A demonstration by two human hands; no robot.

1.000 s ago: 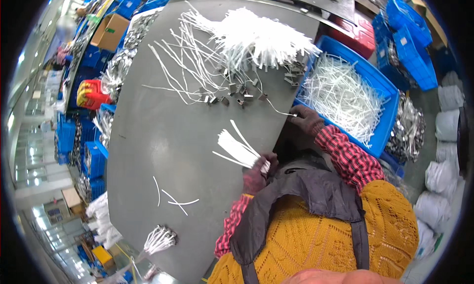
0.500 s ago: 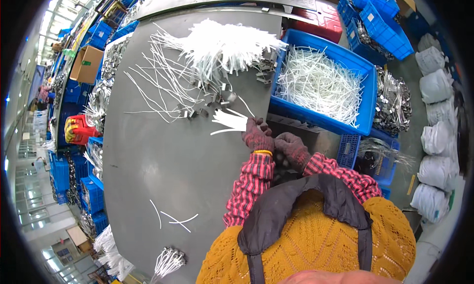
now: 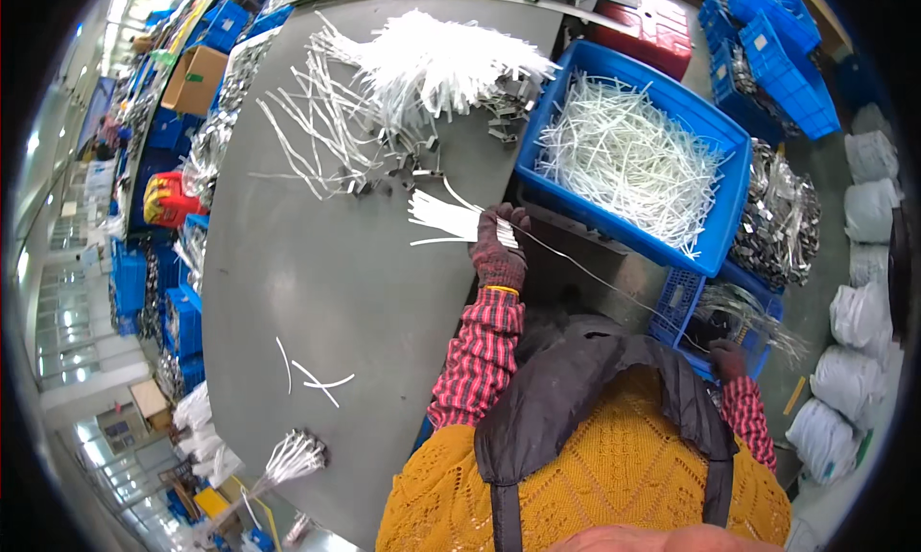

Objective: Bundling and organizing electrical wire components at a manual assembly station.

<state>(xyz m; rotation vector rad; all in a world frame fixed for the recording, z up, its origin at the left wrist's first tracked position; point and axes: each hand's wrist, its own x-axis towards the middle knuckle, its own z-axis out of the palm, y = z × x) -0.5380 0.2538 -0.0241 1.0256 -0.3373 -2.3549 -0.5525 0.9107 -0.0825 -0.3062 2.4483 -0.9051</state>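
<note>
My left hand (image 3: 499, 250), in a dark knitted glove, is closed round a bundle of thin white tubes (image 3: 443, 216) over the table's right edge. The tubes fan out to the left from the fist. From that hand a thin wire (image 3: 600, 276) stretches down to the right, to my right hand (image 3: 727, 358). That gloved hand is low at the right, beside a blue bin of loose wires (image 3: 739, 307), its fingers closed at the wire's end and partly hard to see. A big heap of white tubes (image 3: 432, 58) with small metal parts lies at the table's far side.
A blue crate (image 3: 739, 197) full of cut white tubes stands right of the table (image 3: 336, 283). A few loose tubes (image 3: 321, 384) and a tied white bunch (image 3: 297, 453) lie nearer. Metal parts (image 3: 779, 211) and white sacks (image 3: 849, 375) are at the right.
My right hand has moved away from the left, down and to the right, and the wire now spans between them. My left hand keeps hold of the tubes. The whole view has shifted slightly.
</note>
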